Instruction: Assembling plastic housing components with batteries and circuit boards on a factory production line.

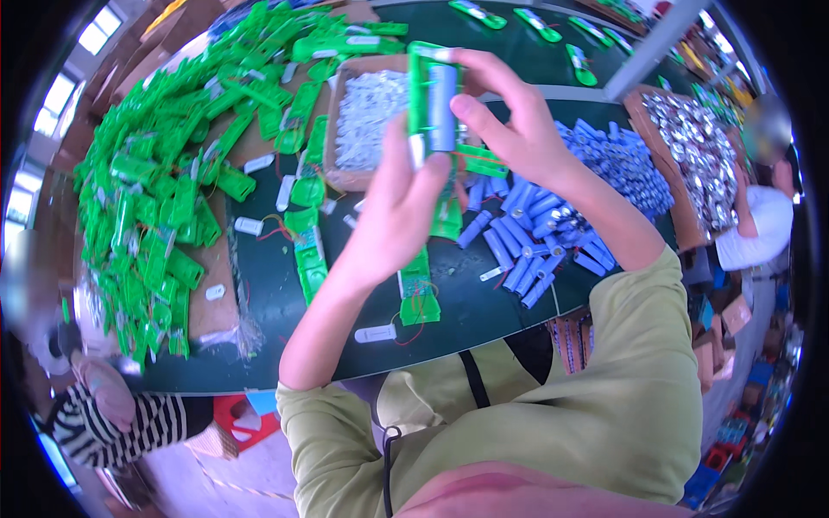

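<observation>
Above the table I hold up a green plastic casing [418, 91] with a blue cylindrical battery [443, 108] lying lengthwise in it. My left hand [393, 207] grips the lower end, its thumb at the battery's bottom. From the right, my right hand [522, 125] pinches round the upper part: a finger touches the top end and the thumb is by the battery's side. Beneath my hands lie green casings with circuit boards and thin wires, one of them [420, 298] close to the table's near edge. Loose blue batteries [527, 233] lie right of my hands.
A big heap of green casings [147, 181] fills the left. Behind my left hand stands a cardboard box [345, 180] of small whitish clear parts. A tray [691, 164] of shiny metallic pieces is at right, beside a person in white [756, 224]. A metal post [656, 47] rises behind.
</observation>
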Demonstrator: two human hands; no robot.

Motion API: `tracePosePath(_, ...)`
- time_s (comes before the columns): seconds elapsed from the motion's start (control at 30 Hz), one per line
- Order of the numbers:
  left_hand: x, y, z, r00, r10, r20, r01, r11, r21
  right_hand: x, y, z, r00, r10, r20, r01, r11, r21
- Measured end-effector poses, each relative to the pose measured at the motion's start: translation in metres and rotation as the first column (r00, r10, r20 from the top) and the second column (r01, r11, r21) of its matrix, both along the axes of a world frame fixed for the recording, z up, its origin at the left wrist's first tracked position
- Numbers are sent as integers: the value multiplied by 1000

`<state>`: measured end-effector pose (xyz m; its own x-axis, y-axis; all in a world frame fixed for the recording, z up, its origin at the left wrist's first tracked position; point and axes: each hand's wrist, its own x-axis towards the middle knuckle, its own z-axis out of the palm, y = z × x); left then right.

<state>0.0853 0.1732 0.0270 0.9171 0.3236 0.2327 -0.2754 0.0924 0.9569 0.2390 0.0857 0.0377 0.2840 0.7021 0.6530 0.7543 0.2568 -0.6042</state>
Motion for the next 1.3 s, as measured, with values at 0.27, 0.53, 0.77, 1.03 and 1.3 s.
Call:
tracePosePath(0.27,8,67,-12,915,356,-190,-224,839,496,73,62,-3,832,19,-554,-158,966,-203)
tracePosePath(0.53,-116,227,-53,164,945,282,384,-325,864,374,50,-94,821,-536,-195,265,661,-702)
tracePosePath(0.77,-140,206,-44,200,906,373,251,-416,874,430,36,-162,757,-652,-54,398,524,-753)
tracePosePath(1.03,-107,109,5,805,537,-254,-578,806,-129,265,88,-34,851,-256,459,456,793,-403)
tracePosePath(1.3,-31,-8,-5,913,399,-84,-384,910,154,-30,35,17,800,311,-513,-495,826,-270)
